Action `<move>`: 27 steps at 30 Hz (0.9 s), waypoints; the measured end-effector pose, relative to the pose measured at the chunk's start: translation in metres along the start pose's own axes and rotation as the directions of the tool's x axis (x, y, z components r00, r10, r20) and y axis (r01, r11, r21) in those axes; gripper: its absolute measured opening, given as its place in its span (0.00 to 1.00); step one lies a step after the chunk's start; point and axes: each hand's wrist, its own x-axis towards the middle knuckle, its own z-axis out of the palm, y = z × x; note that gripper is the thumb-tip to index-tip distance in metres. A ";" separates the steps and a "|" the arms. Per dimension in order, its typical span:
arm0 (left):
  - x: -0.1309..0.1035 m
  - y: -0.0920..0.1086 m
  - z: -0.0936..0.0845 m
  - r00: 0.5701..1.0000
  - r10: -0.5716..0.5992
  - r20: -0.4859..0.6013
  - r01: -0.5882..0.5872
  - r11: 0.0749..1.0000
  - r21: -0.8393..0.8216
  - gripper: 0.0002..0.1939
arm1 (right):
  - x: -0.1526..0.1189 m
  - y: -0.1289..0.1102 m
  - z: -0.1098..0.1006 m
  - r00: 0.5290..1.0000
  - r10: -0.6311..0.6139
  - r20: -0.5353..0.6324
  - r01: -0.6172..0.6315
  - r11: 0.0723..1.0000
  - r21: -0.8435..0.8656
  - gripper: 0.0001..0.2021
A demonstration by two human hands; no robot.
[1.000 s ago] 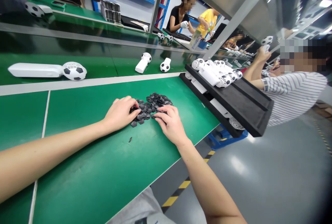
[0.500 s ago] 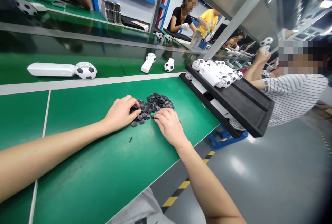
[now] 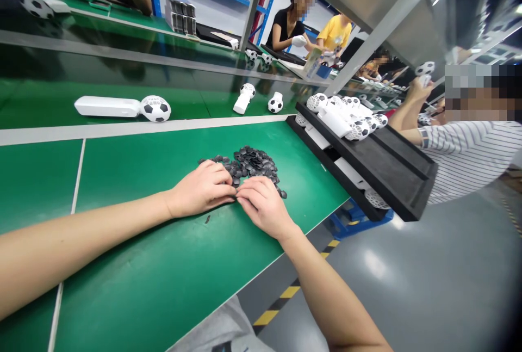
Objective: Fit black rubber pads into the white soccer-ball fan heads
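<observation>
A pile of small flat black pieces (image 3: pixel 256 162), roughly five-sided, lies on the green tabletop (image 3: pixel 163 265). At its near edge my left hand (image 3: pixel 204 190) is closed, thumb and fingertips pinched together. Facing it, my right hand (image 3: pixel 264 206) has its fingers pressed together, and the fingertips of both hands meet. Whatever lies between them is too small and covered to make out. Some loose pieces extend behind the left hand and beside the right one. One thin dark sliver (image 3: pixel 207 219) rests on the tabletop in front of the hands.
Behind the table, a green belt carries a long white item with a football-patterned head (image 3: pixel 155 108) and two shorter ones. Stacked black trays (image 3: pixel 402 164) with similar items overhang the right table edge. A co-worker in a striped shirt (image 3: pixel 473 150) sits beyond; others work farther back.
My left hand has moved right and toward me, bringing its fingertips against my right hand's. The football-headed items on the belt appear farther right.
</observation>
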 end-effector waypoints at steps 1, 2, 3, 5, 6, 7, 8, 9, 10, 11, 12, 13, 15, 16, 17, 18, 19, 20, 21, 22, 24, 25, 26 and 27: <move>0.000 0.000 0.000 1.000 0.028 -0.003 -0.028 1.000 0.002 0.10 | 0.000 0.000 0.000 1.000 -0.022 0.000 0.022 0.999 0.029 0.04; 0.000 0.000 -0.001 0.999 0.049 -0.009 -0.049 0.999 0.008 0.11 | 0.001 -0.001 0.000 0.999 -0.043 0.001 0.043 0.998 0.047 0.04; 0.001 0.001 -0.001 0.998 0.065 -0.017 -0.064 0.998 0.018 0.11 | 0.001 -0.001 0.000 0.998 -0.061 0.000 0.061 0.997 0.050 0.04; 0.001 0.001 -0.002 0.997 0.078 -0.028 -0.077 0.996 0.043 0.12 | 0.001 -0.002 0.000 0.996 -0.087 -0.024 0.087 0.996 0.013 0.05; 0.002 0.002 -0.002 0.996 0.079 -0.032 -0.077 0.996 0.053 0.13 | 0.001 -0.002 -0.001 0.994 -0.098 -0.044 0.098 0.995 -0.016 0.06; 0.002 0.002 -0.003 0.996 0.078 -0.036 -0.075 0.995 0.063 0.13 | 0.001 -0.002 -0.001 0.992 -0.108 -0.063 0.105 0.994 -0.043 0.06; 0.002 0.003 -0.003 0.996 0.075 -0.042 -0.072 0.995 0.074 0.14 | 0.001 -0.003 -0.001 0.990 -0.114 -0.078 0.110 0.992 -0.060 0.06; 0.003 0.003 -0.003 0.996 0.074 -0.047 -0.070 0.994 0.085 0.14 | 0.001 -0.003 -0.001 0.989 -0.118 -0.087 0.112 0.991 -0.067 0.06; 0.003 0.003 -0.004 0.996 0.074 -0.055 -0.069 0.993 0.098 0.14 | 0.001 -0.003 -0.001 0.989 -0.117 -0.089 0.112 0.992 -0.062 0.06; 0.003 0.004 -0.004 0.995 0.075 -0.063 -0.067 0.991 0.114 0.13 | 0.001 -0.002 -0.001 0.990 -0.112 -0.087 0.108 0.993 -0.051 0.06; 0.003 0.004 -0.004 0.995 0.075 -0.069 -0.066 0.989 0.132 0.13 | 0.000 -0.002 -0.001 0.991 -0.101 -0.088 0.098 0.994 -0.039 0.06; 0.003 0.005 -0.005 0.994 0.075 -0.076 -0.063 0.987 0.150 0.13 | 0.000 -0.001 -0.001 0.992 -0.087 -0.096 0.085 0.996 -0.030 0.05; 0.004 0.005 -0.005 0.993 0.075 -0.092 -0.058 0.982 0.182 0.13 | -0.001 0.000 -0.001 0.990 -0.063 -0.127 0.061 0.998 -0.019 0.05; 0.004 0.006 -0.005 0.992 0.076 -0.103 -0.055 0.979 0.196 0.13 | -0.001 0.001 -0.001 0.988 -0.053 -0.147 0.051 0.999 -0.018 0.05; 0.004 0.006 -0.006 0.990 0.079 -0.114 -0.054 0.977 0.207 0.12 | -0.001 0.002 0.000 0.986 -0.046 -0.162 0.044 0.999 -0.018 0.05; 0.004 0.006 -0.006 0.988 0.085 -0.127 -0.056 0.974 0.218 0.12 | -0.001 0.002 0.000 0.985 -0.040 -0.167 0.038 0.999 -0.018 0.05; 0.004 0.007 -0.006 0.986 0.094 -0.139 -0.060 0.972 0.227 0.11 | -0.001 0.002 0.000 0.986 -0.038 -0.160 0.036 0.999 -0.018 0.06; 0.003 0.007 -0.006 0.983 0.104 -0.149 -0.067 0.970 0.236 0.11 | -0.001 0.003 0.001 0.989 -0.036 -0.144 0.034 0.999 -0.017 0.07; 0.003 0.007 -0.005 0.981 0.113 -0.158 -0.073 0.968 0.241 0.10 | -0.001 0.003 0.001 0.992 -0.035 -0.120 0.033 0.999 -0.016 0.07; 0.003 0.007 -0.005 0.979 0.120 -0.165 -0.078 0.967 0.243 0.10 | -0.001 0.003 0.002 0.995 -0.032 -0.094 0.031 0.999 -0.013 0.07; 0.003 0.007 -0.005 0.977 0.129 -0.172 -0.086 0.968 0.235 0.09 | -0.001 0.003 0.002 0.998 -0.028 -0.047 0.028 1.000 -0.002 0.05; 0.003 0.007 -0.005 0.977 0.132 -0.170 -0.091 0.970 0.226 0.09 | -0.001 0.003 0.002 0.999 -0.027 -0.032 0.028 1.000 0.007 0.05; 0.003 0.006 -0.005 0.977 0.136 -0.167 -0.098 0.971 0.218 0.09 | -0.001 0.002 0.002 0.999 -0.027 -0.021 0.027 0.999 0.017 0.05; 0.003 0.006 -0.005 0.977 0.141 -0.163 -0.105 0.972 0.211 0.09 | -0.001 0.002 0.002 0.999 -0.029 -0.016 0.030 0.999 0.028 0.05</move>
